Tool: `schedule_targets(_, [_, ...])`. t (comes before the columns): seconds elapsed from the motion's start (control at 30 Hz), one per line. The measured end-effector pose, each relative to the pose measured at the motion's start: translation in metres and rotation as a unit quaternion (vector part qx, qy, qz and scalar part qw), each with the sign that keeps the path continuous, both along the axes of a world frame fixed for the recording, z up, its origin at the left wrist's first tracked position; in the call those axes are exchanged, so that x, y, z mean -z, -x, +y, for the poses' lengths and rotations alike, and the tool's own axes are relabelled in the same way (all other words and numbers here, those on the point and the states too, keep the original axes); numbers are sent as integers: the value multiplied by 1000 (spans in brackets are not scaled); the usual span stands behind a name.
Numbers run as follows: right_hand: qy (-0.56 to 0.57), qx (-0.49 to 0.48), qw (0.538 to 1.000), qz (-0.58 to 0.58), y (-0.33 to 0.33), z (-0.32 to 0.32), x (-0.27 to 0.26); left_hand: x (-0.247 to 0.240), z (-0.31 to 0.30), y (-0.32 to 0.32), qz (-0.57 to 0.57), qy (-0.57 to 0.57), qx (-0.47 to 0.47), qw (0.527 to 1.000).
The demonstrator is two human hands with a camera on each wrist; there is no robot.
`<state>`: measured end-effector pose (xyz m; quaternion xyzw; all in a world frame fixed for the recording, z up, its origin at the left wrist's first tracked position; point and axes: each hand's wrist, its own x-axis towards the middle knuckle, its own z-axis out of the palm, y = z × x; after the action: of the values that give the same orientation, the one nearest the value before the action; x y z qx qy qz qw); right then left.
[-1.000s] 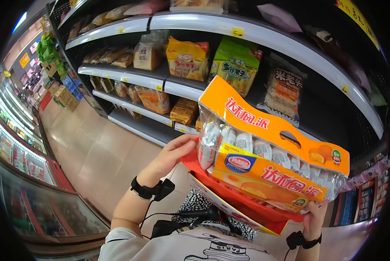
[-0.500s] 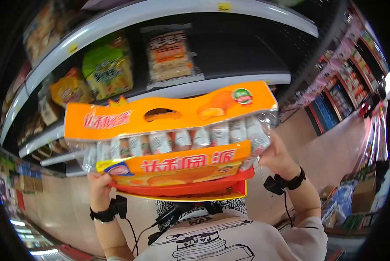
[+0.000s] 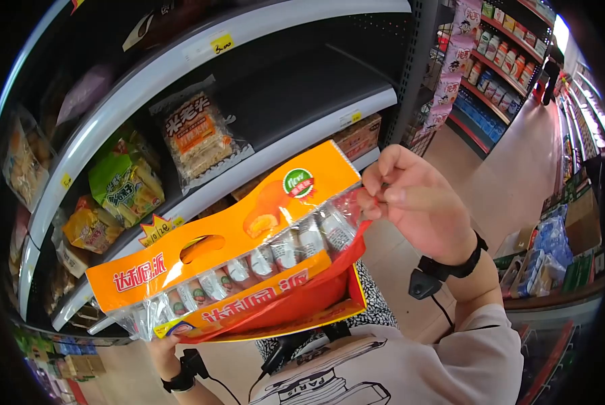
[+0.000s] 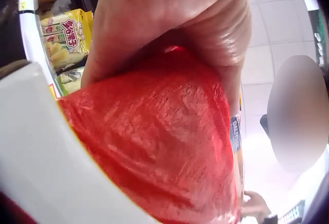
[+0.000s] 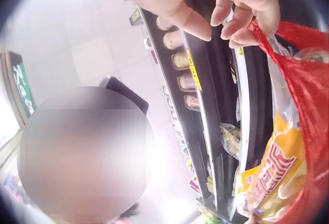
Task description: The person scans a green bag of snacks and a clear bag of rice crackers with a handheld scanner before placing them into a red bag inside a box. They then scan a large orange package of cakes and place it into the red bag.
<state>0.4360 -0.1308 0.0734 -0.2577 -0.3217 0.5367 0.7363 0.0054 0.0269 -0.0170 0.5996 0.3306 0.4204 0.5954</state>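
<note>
An orange pack of wrapped pies [image 3: 268,219], with a handle hole in its top card, sits tilted in a red plastic bag [image 3: 292,304]. Its right end is higher in the head view. The left hand [image 3: 164,354] grips the bag and pack at the lower left end; in the left wrist view its thumb and fingers close over the red film. At the upper right corner, the right hand [image 3: 420,202] holds the bag's edge between curled fingers, with the thumb apart in the right wrist view. A yellow-edged red panel [image 3: 356,304] lies along the near side of the bag.
Store shelves [image 3: 376,101] stand just ahead, bearing a clear bag of rice snacks [image 3: 198,131] and a green snack bag [image 3: 125,179]. Hanging pink packets [image 3: 451,71] mark the shelf's right end. Boxes and a blue plastic bundle [image 3: 552,243] stand to the right.
The view has swung right along the shelf. The pack has tilted, its right end rising, and the right hand has moved from the pack's end up to the bag's edge. The left hand keeps its grip.
</note>
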Motion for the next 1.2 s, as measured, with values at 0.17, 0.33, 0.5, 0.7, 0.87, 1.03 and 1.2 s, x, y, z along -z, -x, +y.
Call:
schedule_targets(0.17, [-62,7,997,-43,12,5,-20,21,14,22,44,107,19,993])
schedule_targets(0.33, [1,-47,999,-29,8,20,-15,5,1,-11,-49,51,-26,997])
schedule_targets(0.5, [38,-17,998,-55,12,8,-24,-7,-2,-22,-163,45,72,983])
schedule_targets(0.7, [-4,-11,995,-99,20,4,-49,-91,-9,-46,-38,-47,40,997])
schedule_targets(0.87, [46,-11,994,-96,25,-6,-60,-95,-11,-61,-11,1,-88,996])
schedule_targets(1.03, [-42,13,983,-177,30,-7,-67,-125,-22,-82,16,-150,-13,988])
schedule_targets(1.2, [-75,39,954,-288,49,13,-70,-135,-27,-103,46,-229,8,972])
